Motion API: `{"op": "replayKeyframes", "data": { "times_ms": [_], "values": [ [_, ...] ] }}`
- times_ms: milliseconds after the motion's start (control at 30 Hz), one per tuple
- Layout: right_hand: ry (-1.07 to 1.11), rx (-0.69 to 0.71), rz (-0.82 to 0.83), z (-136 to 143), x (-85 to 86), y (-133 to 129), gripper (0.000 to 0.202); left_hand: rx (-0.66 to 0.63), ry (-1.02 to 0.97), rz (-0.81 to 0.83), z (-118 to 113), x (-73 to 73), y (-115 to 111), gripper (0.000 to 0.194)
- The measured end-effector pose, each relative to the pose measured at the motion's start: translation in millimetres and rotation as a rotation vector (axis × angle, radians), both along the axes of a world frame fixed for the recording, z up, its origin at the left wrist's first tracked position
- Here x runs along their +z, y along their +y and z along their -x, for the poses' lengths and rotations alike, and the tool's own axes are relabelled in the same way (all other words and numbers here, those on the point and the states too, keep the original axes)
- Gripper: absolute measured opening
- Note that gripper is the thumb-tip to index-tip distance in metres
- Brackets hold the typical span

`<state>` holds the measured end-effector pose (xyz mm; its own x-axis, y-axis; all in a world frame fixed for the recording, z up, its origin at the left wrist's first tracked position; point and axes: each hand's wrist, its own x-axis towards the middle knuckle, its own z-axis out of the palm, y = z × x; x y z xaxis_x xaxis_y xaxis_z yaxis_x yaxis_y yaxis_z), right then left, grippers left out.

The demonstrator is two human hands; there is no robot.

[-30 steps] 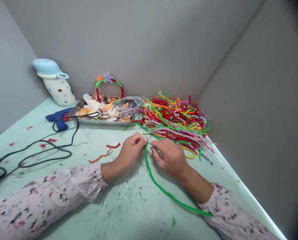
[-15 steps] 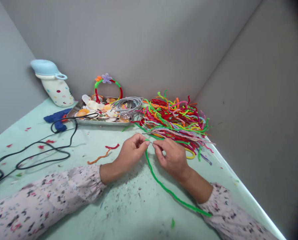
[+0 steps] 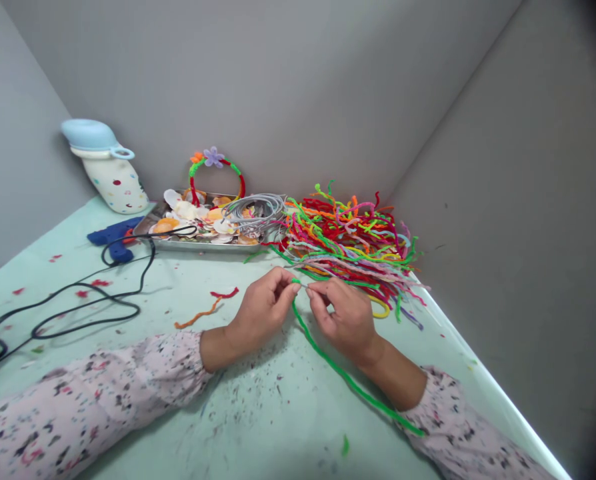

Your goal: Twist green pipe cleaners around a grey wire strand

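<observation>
My left hand (image 3: pixel 262 305) is closed in a pinch on one end of a green pipe cleaner (image 3: pixel 339 371), where it meets a thin grey wire (image 3: pixel 304 286). A small green wrap shows at the fingertips. Just to the right, my right hand (image 3: pixel 345 319) pinches the same wire between thumb and forefinger. The long free part of the pipe cleaner hangs between the hands and trails down to the right sleeve. Most of the wire is hidden by the fingers or lost against the pile behind.
Behind the hands lies a pile of coloured pipe cleaners (image 3: pixel 345 230). A metal tray (image 3: pixel 203 247) holds shells, with a grey wire coil (image 3: pixel 258 215) and a decorated hoop (image 3: pixel 242 181) at it. Leftward are a blue glue gun (image 3: pixel 112 235), its black cord (image 3: pixel 141 287) and a bottle (image 3: pixel 115 183).
The green wrap at my left fingertips shows slightly more, and the hanging pipe cleaner has shifted a little. Both hands stay almost in place.
</observation>
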<state>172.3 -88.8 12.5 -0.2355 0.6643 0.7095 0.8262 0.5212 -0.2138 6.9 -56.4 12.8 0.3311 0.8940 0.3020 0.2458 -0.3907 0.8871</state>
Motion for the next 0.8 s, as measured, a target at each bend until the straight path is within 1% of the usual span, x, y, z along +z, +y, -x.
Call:
{"op": "replayKeyframes", "data": {
  "times_ms": [333, 567, 667, 800],
  "values": [
    [0.118, -0.002, 0.070, 2.4, 3.2, -2.0, 0.008, 0.010, 0.029, -0.061, 0.2, -3.4, 1.6, 0.010],
    [0.188, 0.002, 0.121, 1.6, 2.2, -0.3, 0.005, -0.079, -0.066, 0.005, 1.7, 3.4, 2.6, 0.018],
    [0.185, 0.019, 0.139, 0.9, 1.5, -0.2, 0.005, -0.065, -0.048, 0.006, 2.8, 5.9, 4.1, 0.024],
    [0.166, 0.033, 0.173, 1.8, 1.9, 0.2, 0.006, -0.048, -0.013, -0.015, 3.2, 5.2, 5.8, 0.023]
  ]
}}
